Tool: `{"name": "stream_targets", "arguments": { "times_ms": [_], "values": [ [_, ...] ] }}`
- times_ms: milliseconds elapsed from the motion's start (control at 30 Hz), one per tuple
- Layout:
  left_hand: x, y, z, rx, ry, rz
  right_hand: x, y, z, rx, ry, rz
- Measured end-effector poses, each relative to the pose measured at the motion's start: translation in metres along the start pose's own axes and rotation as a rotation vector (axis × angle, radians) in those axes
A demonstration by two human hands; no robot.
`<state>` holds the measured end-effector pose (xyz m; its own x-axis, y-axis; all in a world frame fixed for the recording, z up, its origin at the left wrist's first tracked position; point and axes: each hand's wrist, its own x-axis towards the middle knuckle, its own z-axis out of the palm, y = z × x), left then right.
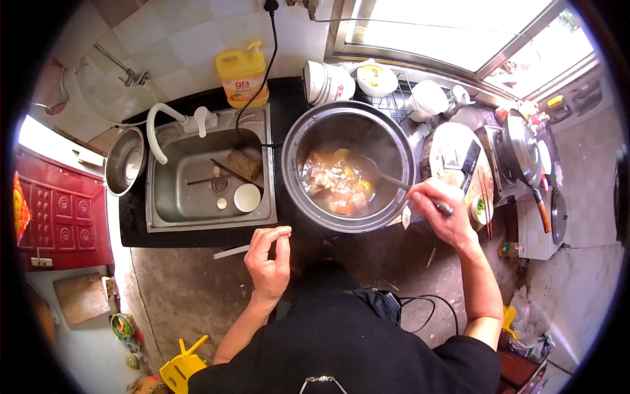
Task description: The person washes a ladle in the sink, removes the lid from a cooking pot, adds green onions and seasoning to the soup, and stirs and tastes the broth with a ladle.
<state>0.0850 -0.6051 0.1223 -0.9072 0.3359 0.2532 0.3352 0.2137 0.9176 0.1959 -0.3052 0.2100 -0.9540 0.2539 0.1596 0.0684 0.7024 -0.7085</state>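
Note:
A large round metal pot [293, 190] stands on the dark counter, with chunks of meat and yellowish pieces in a steaming broth [338, 180]. My right hand [443, 211] is closed around the handle of a metal ladle [387, 176] at the pot's right rim. The ladle slants down into the broth, where its head is hidden. My left hand [269, 261] hovers in front of the counter edge between sink and pot, fingers curled and thumb close to the fingertips, with nothing visible in them.
Left of the pot, a steel sink [170, 203] contains a white bowl [247, 197], chopsticks and a sponge. A yellow detergent jug [243, 75] stands behind it. To the right are a round cutting board [441, 146], a cleaver [470, 161], a small bowl of greens [482, 209] and a pan [520, 148].

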Motion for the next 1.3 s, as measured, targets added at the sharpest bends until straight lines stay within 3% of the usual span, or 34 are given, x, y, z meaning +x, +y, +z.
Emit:
{"name": "stream_targets", "arguments": {
  "times_ms": [33, 167, 300, 467, 600, 733, 900, 1100, 1300],
  "values": [
    [-0.001, -0.001, -0.001, 0.0, -0.001, -0.003, 0.0, 0.002, 0.001, 0.148, -0.001, 0.189],
    [-0.004, -0.003, -0.003, -0.008, -0.032, 0.012, 0.007, 0.013, 0.006, 0.573, 0.038, 0.438],
    [-0.005, -0.001, -0.003, -0.025, -0.038, -0.007, 0.001, 0.021, 0.009, 0.678, 0.032, 0.501],
    [-0.004, 0.002, -0.006, -0.01, -0.023, -0.02, -0.01, 0.024, 0.005, 0.723, 0.206, 0.466],
    [-0.006, -0.001, -0.003, -0.006, -0.016, -0.008, -0.012, 0.017, -0.001, 0.696, 0.248, 0.41],
    [-0.008, 0.0, 0.001, -0.012, -0.032, -0.031, -0.015, 0.004, 0.003, 0.475, 0.226, 0.347],
    [-0.009, 0.003, 0.008, -0.011, -0.013, -0.04, -0.008, -0.022, -0.007, 0.01, 0.055, -0.123],
    [-0.01, 0.005, 0.015, 0.013, 0.05, -0.027, -0.001, -0.026, -0.027, -0.056, -0.006, -0.189],
    [-0.018, 0.002, 0.022, 0.028, 0.14, -0.039, 0.023, 0.005, -0.016, -0.243, -0.137, -0.397]
  ]
}}
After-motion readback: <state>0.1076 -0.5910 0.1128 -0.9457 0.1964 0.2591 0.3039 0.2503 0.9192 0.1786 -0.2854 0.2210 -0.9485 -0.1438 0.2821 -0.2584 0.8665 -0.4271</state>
